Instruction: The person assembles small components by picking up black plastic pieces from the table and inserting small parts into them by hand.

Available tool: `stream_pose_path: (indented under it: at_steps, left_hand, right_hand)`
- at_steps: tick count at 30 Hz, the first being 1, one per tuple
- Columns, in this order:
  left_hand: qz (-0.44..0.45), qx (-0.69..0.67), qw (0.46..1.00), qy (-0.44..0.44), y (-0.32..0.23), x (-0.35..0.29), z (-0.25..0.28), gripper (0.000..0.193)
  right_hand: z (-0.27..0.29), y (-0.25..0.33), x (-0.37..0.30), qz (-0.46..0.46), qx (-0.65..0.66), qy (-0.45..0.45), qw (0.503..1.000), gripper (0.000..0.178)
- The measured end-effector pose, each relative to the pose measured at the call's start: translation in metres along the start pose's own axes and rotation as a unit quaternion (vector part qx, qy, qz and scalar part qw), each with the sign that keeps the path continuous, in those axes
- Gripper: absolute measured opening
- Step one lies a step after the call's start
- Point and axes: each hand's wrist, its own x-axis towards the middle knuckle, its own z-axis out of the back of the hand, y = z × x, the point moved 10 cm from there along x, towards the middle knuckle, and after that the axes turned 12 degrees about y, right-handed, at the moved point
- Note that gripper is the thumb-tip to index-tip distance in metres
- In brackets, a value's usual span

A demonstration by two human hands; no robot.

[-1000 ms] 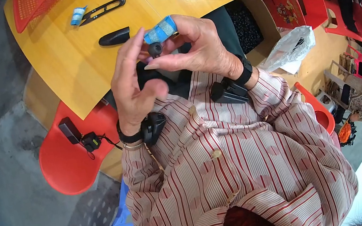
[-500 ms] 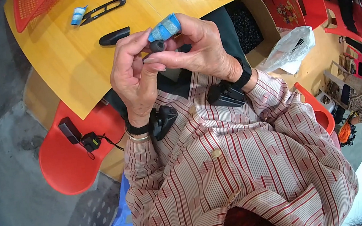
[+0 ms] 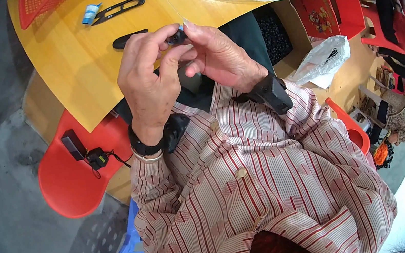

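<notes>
We have both hands raised over the near edge of the yellow wooden desk (image 3: 75,66), working a small dark part with a sliver of blue (image 3: 178,35) between the fingertips. Our left hand (image 3: 149,82) pinches it from the left, thumb against forefinger; our right hand (image 3: 218,57) closes on it from the right. The part sits right at the meeting fingertips, mostly hidden. We judge this a fitting or twisting step; the next move calls for a steady pinch and fine turning. Black thread snips (image 3: 116,9) lie well apart.
</notes>
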Motion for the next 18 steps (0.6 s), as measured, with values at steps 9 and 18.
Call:
stream_pose_path:
  at_steps: [9,18]
  left_hand:
    - [-0.094,0.149,0.983,-0.048,-0.021,0.005,0.002,0.021]
    - [-0.118,0.205,0.971,-0.032,-0.026,0.003,-0.006,0.024]
  right_hand:
    - [-0.001,-0.010,-0.001,-0.003,0.095,0.016,0.995,0.036]
    - [-0.003,-0.010,-0.002,0.009,0.108,-0.004,0.994,0.031]
